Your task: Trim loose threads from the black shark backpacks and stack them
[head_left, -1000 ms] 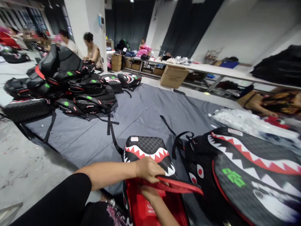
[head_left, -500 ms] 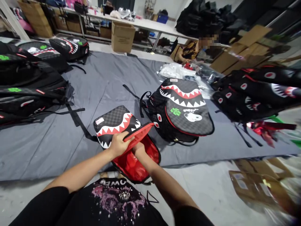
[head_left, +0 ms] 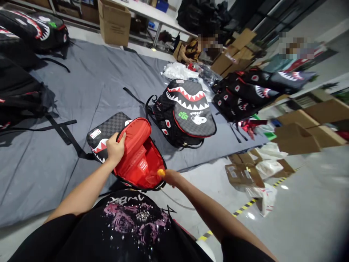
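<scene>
An unzipped dark checkered backpack (head_left: 111, 124) with a red-and-white shark-teeth print lies at the near edge of the grey-covered table. My left hand (head_left: 115, 148) is closed on the edge of its front flap and folds it back. This bares the red lining (head_left: 145, 169), on which a white-printed label shows. Over the right rim of the opening, my right hand (head_left: 172, 177) is closed around a small orange-yellow object (head_left: 160, 172), blurred and mostly covered by the fingers. Just beyond, a second shark-print backpack (head_left: 188, 112) stands closed, apart from both hands.
More shark-print backpacks are piled at the left (head_left: 35, 31) and far right (head_left: 237, 94) of the grey cloth (head_left: 89, 80). Clear plastic bags (head_left: 180, 71) lie at the far side, near a seated person. Cardboard boxes (head_left: 242, 171) stand on the floor at right.
My right hand has come out from deep inside the backpack to its right rim, and the orange-yellow object now shows. The flap is folded further back. My view has turned to the right.
</scene>
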The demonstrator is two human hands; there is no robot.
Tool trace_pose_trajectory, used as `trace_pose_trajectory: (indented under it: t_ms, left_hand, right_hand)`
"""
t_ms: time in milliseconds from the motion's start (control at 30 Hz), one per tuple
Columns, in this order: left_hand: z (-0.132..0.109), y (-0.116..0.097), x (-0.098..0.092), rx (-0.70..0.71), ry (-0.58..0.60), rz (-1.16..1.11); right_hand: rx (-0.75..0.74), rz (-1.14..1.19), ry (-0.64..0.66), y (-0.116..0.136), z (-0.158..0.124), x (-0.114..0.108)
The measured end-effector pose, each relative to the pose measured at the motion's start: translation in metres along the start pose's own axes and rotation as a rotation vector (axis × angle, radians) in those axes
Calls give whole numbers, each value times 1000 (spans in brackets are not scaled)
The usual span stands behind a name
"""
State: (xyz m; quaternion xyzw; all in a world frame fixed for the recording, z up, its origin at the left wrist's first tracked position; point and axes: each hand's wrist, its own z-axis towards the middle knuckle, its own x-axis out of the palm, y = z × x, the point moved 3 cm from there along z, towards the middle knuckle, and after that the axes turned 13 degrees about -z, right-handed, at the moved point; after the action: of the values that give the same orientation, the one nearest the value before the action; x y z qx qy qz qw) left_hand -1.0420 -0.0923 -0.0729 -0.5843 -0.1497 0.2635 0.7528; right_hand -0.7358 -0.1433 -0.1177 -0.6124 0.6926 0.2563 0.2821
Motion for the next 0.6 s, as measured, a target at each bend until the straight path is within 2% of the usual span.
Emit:
trace_pose_trajectory:
  t_ms: [67,100,167,267,367,467,600]
  left_hand:
    - [-1,0,3,6,28,-1]
    - [-2,-1,4,8,50,0]
    - [-4,-4,7,9,109,-9]
    - [-9,-11,12,7,217,-30]
    - [-14,-17,16,36,283,1]
    - [-14,-16,14,57,244,23]
    - [-7,-11,8,42,109,38]
  right_hand:
    - [-57,-31,137,16,-8,20]
    - [-87,-36,154,26,-8,26]
    - [-122,-43,70,45,-1,33]
    - [-138,-59,-147,67,19,40]
    - [-208,-30,-244,84,42,57]
    - [-247,53,-306,88,60,75]
    - [-172,189,-439,76,68,87]
